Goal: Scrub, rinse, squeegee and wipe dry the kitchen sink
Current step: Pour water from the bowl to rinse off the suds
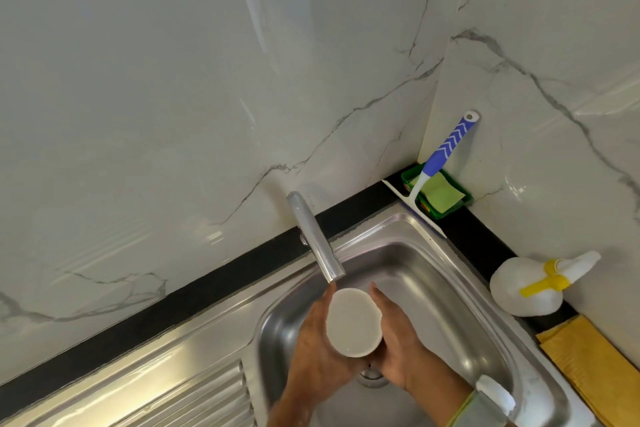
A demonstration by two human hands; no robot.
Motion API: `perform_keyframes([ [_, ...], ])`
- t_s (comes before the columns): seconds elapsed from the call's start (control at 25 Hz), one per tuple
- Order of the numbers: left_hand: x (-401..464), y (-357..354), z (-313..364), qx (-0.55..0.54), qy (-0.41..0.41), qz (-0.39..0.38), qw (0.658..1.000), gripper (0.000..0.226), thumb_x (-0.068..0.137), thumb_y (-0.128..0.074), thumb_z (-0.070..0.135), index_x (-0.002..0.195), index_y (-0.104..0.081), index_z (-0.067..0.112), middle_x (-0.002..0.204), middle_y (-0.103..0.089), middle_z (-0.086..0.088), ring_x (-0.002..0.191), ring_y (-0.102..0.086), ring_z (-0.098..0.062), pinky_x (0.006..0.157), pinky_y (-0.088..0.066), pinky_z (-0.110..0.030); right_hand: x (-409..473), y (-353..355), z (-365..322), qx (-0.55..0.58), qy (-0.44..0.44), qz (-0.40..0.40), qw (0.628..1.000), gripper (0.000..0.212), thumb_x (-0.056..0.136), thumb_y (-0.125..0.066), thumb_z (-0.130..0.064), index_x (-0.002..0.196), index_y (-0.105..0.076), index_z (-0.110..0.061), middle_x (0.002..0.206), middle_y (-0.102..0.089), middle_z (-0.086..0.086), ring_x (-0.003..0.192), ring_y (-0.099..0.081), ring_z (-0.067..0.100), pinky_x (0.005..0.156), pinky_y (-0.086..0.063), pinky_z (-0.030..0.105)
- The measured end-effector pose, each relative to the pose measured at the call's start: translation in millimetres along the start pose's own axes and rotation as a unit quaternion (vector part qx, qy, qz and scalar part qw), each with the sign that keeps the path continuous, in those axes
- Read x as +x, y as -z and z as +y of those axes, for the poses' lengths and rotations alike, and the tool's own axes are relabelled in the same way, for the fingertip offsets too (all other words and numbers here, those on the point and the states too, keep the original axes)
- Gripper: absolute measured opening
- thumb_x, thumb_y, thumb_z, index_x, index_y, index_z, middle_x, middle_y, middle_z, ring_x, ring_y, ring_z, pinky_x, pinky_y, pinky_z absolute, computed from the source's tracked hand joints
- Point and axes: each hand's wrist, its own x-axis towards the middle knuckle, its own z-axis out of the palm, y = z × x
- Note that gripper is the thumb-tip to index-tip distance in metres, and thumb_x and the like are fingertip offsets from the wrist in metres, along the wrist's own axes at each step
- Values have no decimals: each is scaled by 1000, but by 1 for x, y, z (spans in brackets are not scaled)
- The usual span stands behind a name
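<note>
Cup (354,322): held w/ both hands, L hand (313,340) & R hand (398,340) curled round sides, under tap (317,239), over sink (450,288).

One view only is given, taken from the head and aimed forward and down. The sink (450,274) is seen from above at close range in the lower half, with the tap (317,237) near the centre. The upper half is filled by the marble wall (173,80), and the corner is seen at right.
</note>
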Motion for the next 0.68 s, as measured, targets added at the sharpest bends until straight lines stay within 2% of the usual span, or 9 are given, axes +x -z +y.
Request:
perform_keyframes([
  [0.08,0,16,9,17,-35,20,999,116,50,-88,74,143,-19,66,134,-40,41,125,-43,18,100,-34,-2,-9,-7,-10,-11,30,23,999,50,99,-57,-57,117,-70,-13,104,-77,19,102,-71,41,87,-61,51],
  [0.16,-7,43,21,22,-49,43,998,109,48,-85,79,139,-27,64,130,-46,40,125,-44,19,93,-36,1,-23,-16,-25,-10,60,14,998,48,102,-55,-53,114,-74,-10,103,-78,18,102,-71,39,87,-61,53],
  [0.24,-20,74,33,26,-36,59,997,110,43,-87,75,137,-31,60,128,-48,37,122,-49,13,95,-40,-6,-41,-24,-40,4,84,-3,996,45,103,-55,-47,113,-75,-8,106,-77,20,101,-71,37,82,-61,49],
  [0.36,-37,128,52,55,4,56,997,121,40,-97,58,144,-35,51,132,-51,27,120,-53,-1,108,-47,-28,-69,-45,-59,-11,112,-48,993,42,102,-59,-44,112,-73,-6,105,-78,20,104,-73,38,92,-61,51],
  [0.48,-35,178,94,131,-4,29,991,126,44,-98,52,153,-37,38,138,-52,22,127,-51,-7,114,-44,-40,-95,-83,-76,-137,140,-67,978,43,107,-51,-46,115,-70,-9,103,-77,17,98,-75,33,86,-64,48],
  [0.56,-15,197,128,180,-4,18,984,124,47,-100,45,154,-40,31,143,-54,15,129,-53,-12,110,-44,-35,-107,-113,-99,-240,157,-52,957,47,108,-44,-50,121,-65,-10,109,-73,17,97,-74,32,80,-66,44],
  [0.6,-3,204,142,212,-9,14,977,118,48,-100,42,152,-45,29,142,-57,12,126,-56,-14,105,-46,-32,-109,-126,-111,-304,170,-49,936,47,110,-40,-47,127,-62,-9,117,-69,19,102,-72,34,81,-65,40],
  [0.68,21,212,159,279,-16,1,960,102,48,-100,39,139,-56,27,128,-66,9,115,-64,-18,95,-52,-33,-110,-151,-128,-397,217,-45,891,44,112,-32,-26,140,-53,2,136,-59,28,122,-61,42,84,-56,42],
])
